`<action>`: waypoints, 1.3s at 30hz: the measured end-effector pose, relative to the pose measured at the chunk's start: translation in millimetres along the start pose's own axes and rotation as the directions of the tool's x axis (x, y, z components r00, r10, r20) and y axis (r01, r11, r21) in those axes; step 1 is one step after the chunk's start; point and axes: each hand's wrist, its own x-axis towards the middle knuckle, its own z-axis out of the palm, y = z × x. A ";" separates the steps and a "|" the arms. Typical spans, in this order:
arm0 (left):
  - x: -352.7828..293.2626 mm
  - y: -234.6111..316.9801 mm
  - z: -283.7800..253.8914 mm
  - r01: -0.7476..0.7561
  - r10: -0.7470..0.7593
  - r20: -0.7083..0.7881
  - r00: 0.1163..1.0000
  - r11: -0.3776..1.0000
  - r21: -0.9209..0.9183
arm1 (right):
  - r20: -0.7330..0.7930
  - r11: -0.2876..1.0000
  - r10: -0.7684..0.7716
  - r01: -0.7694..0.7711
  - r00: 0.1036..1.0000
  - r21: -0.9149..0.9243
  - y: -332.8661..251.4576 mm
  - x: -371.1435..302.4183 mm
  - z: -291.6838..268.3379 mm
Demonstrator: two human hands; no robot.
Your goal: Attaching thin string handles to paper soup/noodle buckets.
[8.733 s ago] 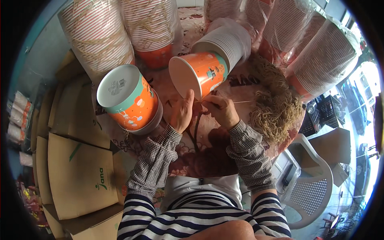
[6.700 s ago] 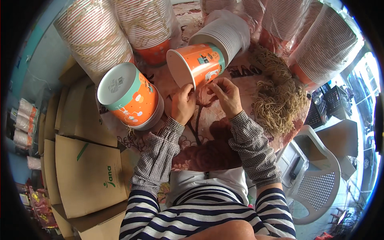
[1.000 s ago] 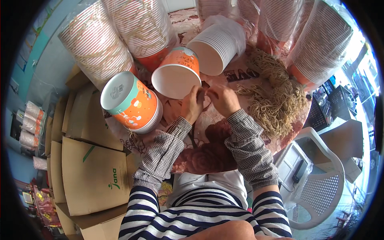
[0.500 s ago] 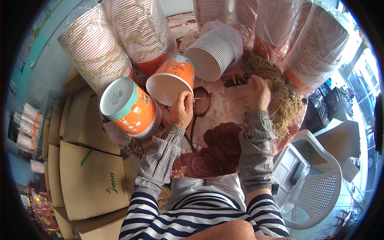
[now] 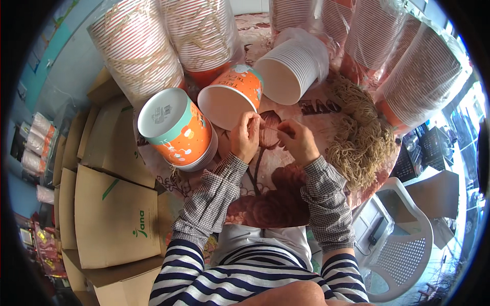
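Note:
A thin pale string runs between my two hands over the table. My left hand pinches one end, just in front of an orange paper bucket lying on its side with its white mouth toward me. My right hand pinches the string between thumb and fingers. To the left, a short stack of upside-down orange and green paper buckets stands with its base up. At the right lies a heap of loose beige strings.
Tall bagged stacks of paper buckets rise at the back left, with more bagged stacks at the back right. A partly bagged stack of white-mouthed buckets lies at the middle back. Cardboard boxes fill the left; a white plastic chair is at the right.
My right hand has moved left from beside the string heap to near my left hand and now pinches the string. The view has shifted slightly.

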 end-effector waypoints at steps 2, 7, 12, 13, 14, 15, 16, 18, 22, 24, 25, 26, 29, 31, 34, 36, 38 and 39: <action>0.7 4.7 1.3 0.049 -0.050 -0.006 0.999 0.993 -0.106 | -0.050 0.996 -0.048 0.044 0.998 -0.084 -1.8 1.0 -3.7; 3.7 21.1 -5.2 0.075 -0.077 0.009 0.997 0.943 -0.324 | -0.177 0.901 -0.370 0.305 0.912 -0.310 -17.7 -2.9 -4.1; 9.6 19.1 -10.5 -0.180 0.176 -0.076 0.981 0.983 -0.040 | -0.147 0.888 -0.410 0.358 0.900 -0.288 -26.7 -6.5 1.8; 8.7 20.4 -9.7 -0.163 0.160 -0.078 0.984 0.986 -0.027 | -0.135 0.877 -0.433 0.382 0.891 -0.291 -27.2 -7.3 2.5; 7.9 22.1 -10.8 -0.153 0.153 -0.032 0.988 0.988 0.008 | -0.132 0.878 -0.432 0.382 0.892 -0.290 -27.3 -7.3 2.3; 7.5 24.1 -12.2 -0.144 0.143 0.014 0.990 0.989 0.044 | -0.119 0.872 -0.440 0.391 0.890 -0.295 -27.3 -6.9 1.5; 7.9 21.9 -9.3 -0.201 0.200 0.018 0.980 0.977 0.071 | -0.103 0.866 -0.448 0.402 0.888 -0.298 -26.7 -7.1 1.7; 2.6 22.7 -1.9 0.041 -0.030 0.078 0.997 0.990 -0.134 | -0.090 0.856 -0.453 0.405 0.887 -0.320 -25.1 -8.3 0.3; 2.9 20.9 -2.9 -0.011 0.012 0.018 1.000 0.998 -0.065 | -0.059 0.844 -0.461 0.417 0.885 -0.336 -22.3 -7.4 6.1; 0.2 15.4 -1.6 0.044 -0.039 0.030 0.999 0.984 -0.170 | -0.050 0.843 -0.467 0.428 0.883 -0.327 -21.9 -7.7 8.3; 0.5 16.5 -0.6 0.099 -0.088 0.053 0.995 0.955 -0.278 | -0.050 0.836 -0.476 0.434 0.878 -0.337 -20.7 -7.7 7.9; 0.2 17.4 -1.4 0.102 -0.090 0.055 0.994 0.955 -0.278 | -0.050 0.828 -0.485 0.440 0.873 -0.347 -19.6 -7.8 7.6; 1.5 23.6 -7.5 0.162 -0.131 0.130 0.983 0.949 -0.269 | -0.062 0.839 -0.478 0.435 0.876 -0.326 -23.1 -8.2 6.8; 2.1 27.3 -9.4 0.228 -0.186 0.166 0.968 0.931 -0.286 | -0.059 0.836 -0.479 0.434 0.876 -0.337 -22.7 -8.0 5.6; 3.1 27.8 -11.5 0.145 -0.136 0.082 0.987 0.983 -0.114 | -0.058 0.837 -0.472 0.426 0.880 -0.343 -23.2 -7.5 5.8; 3.8 29.7 -10.9 0.156 -0.148 0.078 0.986 0.981 -0.111 | -0.056 0.844 -0.462 0.419 0.885 -0.335 -21.8 -7.6 5.7; 4.0 27.4 -10.4 0.165 -0.158 0.072 0.985 0.981 -0.105 | -0.052 0.831 -0.484 0.439 0.874 -0.342 -20.9 -7.1 7.2; 2.7 22.1 -8.4 0.123 -0.119 0.043 0.992 0.985 -0.118 | -0.050 0.831 -0.484 0.441 0.874 -0.339 -20.4 -7.1 7.5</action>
